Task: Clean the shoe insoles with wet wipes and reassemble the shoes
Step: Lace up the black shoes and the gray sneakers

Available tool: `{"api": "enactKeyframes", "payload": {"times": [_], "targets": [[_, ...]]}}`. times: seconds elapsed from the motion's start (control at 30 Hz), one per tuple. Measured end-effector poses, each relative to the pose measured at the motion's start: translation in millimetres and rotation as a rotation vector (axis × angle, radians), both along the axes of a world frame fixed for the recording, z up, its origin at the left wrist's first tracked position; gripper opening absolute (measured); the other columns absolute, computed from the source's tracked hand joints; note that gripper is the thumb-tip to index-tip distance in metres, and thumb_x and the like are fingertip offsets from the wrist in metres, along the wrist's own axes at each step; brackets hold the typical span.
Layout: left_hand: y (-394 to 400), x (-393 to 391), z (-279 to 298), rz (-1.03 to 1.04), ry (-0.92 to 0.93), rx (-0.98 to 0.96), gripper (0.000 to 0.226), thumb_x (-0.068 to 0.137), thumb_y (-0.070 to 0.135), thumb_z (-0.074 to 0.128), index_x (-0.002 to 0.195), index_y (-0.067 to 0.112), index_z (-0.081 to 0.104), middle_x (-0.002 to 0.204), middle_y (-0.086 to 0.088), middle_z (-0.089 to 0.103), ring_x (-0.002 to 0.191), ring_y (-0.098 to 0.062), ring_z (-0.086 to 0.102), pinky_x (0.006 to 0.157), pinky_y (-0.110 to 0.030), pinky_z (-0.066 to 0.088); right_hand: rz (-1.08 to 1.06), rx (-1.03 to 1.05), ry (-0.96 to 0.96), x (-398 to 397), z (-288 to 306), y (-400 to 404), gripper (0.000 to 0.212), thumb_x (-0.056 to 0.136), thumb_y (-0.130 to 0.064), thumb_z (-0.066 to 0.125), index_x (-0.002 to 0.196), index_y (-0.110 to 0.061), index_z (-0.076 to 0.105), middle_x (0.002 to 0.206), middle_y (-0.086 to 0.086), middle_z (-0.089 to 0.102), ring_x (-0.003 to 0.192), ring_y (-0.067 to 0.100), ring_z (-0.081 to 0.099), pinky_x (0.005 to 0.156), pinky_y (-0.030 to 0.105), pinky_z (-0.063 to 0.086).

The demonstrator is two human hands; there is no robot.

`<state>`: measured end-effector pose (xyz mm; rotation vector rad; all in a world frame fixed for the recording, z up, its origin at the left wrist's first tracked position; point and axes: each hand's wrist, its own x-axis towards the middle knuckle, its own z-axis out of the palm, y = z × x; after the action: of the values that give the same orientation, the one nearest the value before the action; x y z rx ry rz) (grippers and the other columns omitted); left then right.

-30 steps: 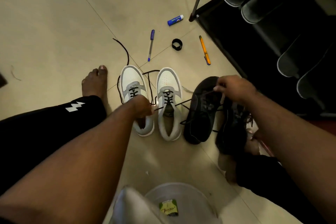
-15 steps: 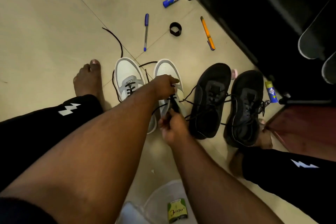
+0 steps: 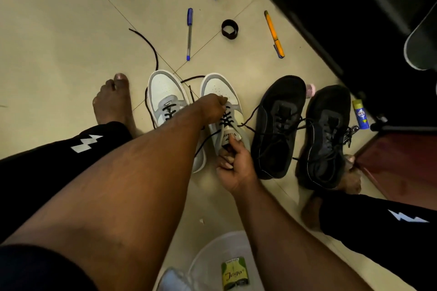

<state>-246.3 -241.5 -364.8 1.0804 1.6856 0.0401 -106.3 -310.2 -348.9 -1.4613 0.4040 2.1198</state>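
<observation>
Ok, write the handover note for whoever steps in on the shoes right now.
Left hand: fingers curled at the laces on the right white shoe, near its toe end.
Right hand: pinching that shoe's tongue, pulling it back.
Left white shoe sits beside it, laces loose; two black shoes to the right, laces undone.
A green packet lies in the bowl nearest you.
Done: cannot tell whether any insole is cleaned; none is in view.
Left: lacing the white pair, then the black pair.

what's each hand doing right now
Left hand: pinching the laces on the right white shoe.
Right hand: gripping that shoe's tongue.
</observation>
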Motion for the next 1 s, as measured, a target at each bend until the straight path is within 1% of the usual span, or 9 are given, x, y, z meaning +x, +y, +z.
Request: {"api": "enactKeyframes", "payload": {"times": [0.2,0.3,0.4,0.47,0.5,0.6,0.77,0.9,1.0], "targets": [[2,2,9,0.052,-0.038,-0.108,0.044,0.105,0.014,0.042,0.150,0.013,0.040,0.160,-0.003,0.031,0.148,-0.020,0.025,0.115,-0.025,0.017,-0.041,0.017,0.083,5,-1,-4,0.015,0.079,-0.016,0.058,0.070,-0.015,0.046,0.045,-0.007,0.036,0.030,0.003,0.029,0.028,0.014,0.020],[6,0,11,0.070,-0.050,-0.137,0.043,0.105,0.016,0.044,0.148,0.013,0.044,0.155,-0.003,0.040,0.143,-0.020,0.035,0.106,-0.020,0.025,-0.010,0.012,0.129,8,-8,2,0.012,0.076,-0.014,0.063,0.073,-0.015,0.051,0.052,-0.007,0.038,0.030,0.003,0.029,0.029,0.014,0.022],[9,-1,17,0.055,-0.034,-0.155,0.042,0.105,0.017,0.044,0.147,0.016,0.046,0.151,-0.002,0.046,0.137,-0.020,0.043,0.095,-0.018,0.028,0.028,0.025,0.243,9,-19,9,0.036,0.058,-0.005,0.086,0.074,-0.015,0.056,0.052,-0.006,0.041,0.030,0.003,0.030,0.028,0.013,0.026],[10,-1,17,0.032,-0.034,-0.161,0.042,0.105,0.016,0.044,0.147,0.015,0.046,0.153,-0.002,0.044,0.139,-0.020,0.040,0.104,-0.021,0.029,0.050,0.032,0.302,13,-24,9,0.052,0.042,-0.002,0.094,0.074,-0.014,0.055,0.050,-0.006,0.038,0.031,0.004,0.031,0.027,0.013,0.027],[9,0,17,0.021,-0.032,-0.157,0.042,0.105,0.016,0.044,0.147,0.015,0.046,0.154,-0.002,0.043,0.141,-0.019,0.038,0.109,-0.023,0.027,0.055,0.036,0.312,14,-24,10,0.053,0.042,-0.001,0.093,0.074,-0.013,0.053,0.049,-0.006,0.036,0.031,0.003,0.030,0.027,0.013,0.027],[7,-1,18,0.016,-0.029,-0.155,0.043,0.105,0.017,0.044,0.147,0.017,0.046,0.156,-0.002,0.040,0.143,-0.019,0.035,0.113,-0.026,0.024,0.054,0.040,0.254,17,-27,7,0.039,0.063,0.004,0.076,0.073,-0.014,0.042,0.046,-0.006,0.033,0.030,0.003,0.030,0.026,0.013,0.026],[12,-2,19,0.028,-0.069,-0.097,0.042,0.102,0.011,0.048,0.144,0.016,0.050,0.156,0.000,0.039,0.144,-0.015,0.033,0.114,-0.024,0.022,-0.098,0.096,0.327,16,-31,-2,0.064,0.039,0.003,0.092,0.067,-0.015,0.037,0.042,-0.005,0.034,0.030,0.004,0.031,0.026,0.014,0.027],[3,6,13,-0.040,-0.021,-0.036,0.047,0.103,0.010,0.044,0.149,0.018,0.043,0.161,0.001,0.029,0.147,-0.019,0.029,0.115,-0.025,0.020,-0.177,0.137,0.384,14,-26,6,0.058,0.041,0.004,0.092,0.062,-0.016,0.041,0.041,-0.006,0.034,0.028,0.004,0.032,0.026,0.013,0.027],[-10,4,4,-0.030,0.001,-0.035,0.047,0.104,0.008,0.044,0.149,0.021,0.043,0.161,0.003,0.028,0.147,-0.018,0.028,0.115,-0.024,0.019,-0.172,0.130,0.381,13,-25,7,0.059,0.040,0.004,0.092,0.064,-0.016,0.043,0.042,-0.007,0.034,0.029,0.004,0.032,0.025,0.012,0.027]]}}
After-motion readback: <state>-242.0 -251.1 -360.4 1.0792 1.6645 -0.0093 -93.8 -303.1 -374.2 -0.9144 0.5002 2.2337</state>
